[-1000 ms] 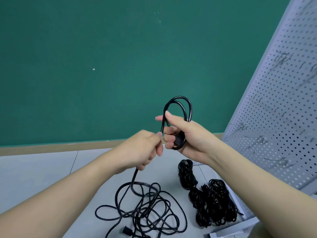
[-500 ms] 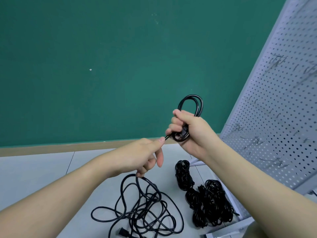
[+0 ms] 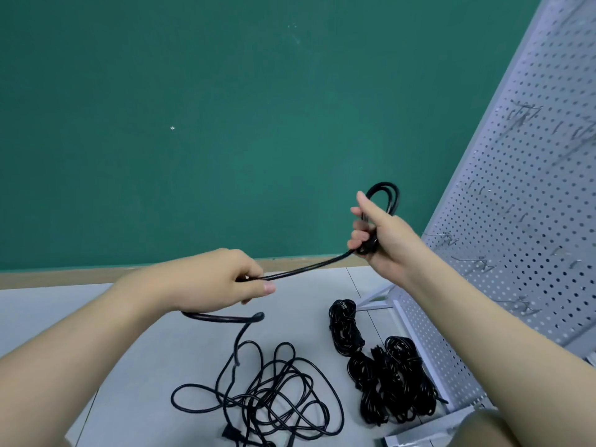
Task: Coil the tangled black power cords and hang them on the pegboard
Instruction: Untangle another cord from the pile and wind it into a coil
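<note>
Our right hand [image 3: 383,240] grips small loops of the black cord [image 3: 309,269], raised near the pegboard [image 3: 529,201]. Our left hand [image 3: 219,279] pinches the taut stretch; the rest lies tangled on the floor [image 3: 129,350], beside the bundled cords [image 3: 383,375].

The black power cord [image 3: 303,269] has a smooth, rubbery-looking plastic sheath with a faint sheen where light catches its curves. The bundled cords [image 3: 383,379] on the floor look the same, glinting in thin highlights. The pegboard [image 3: 532,204] appears to be painted sheet metal, pale and matt, evenly perforated, with thin bare wire hooks [image 3: 467,262]. The wall [image 3: 193,124] is a flat, matt green, slightly scuffed. The floor [image 3: 154,346] is smooth, pale grey, softly satin.
</note>
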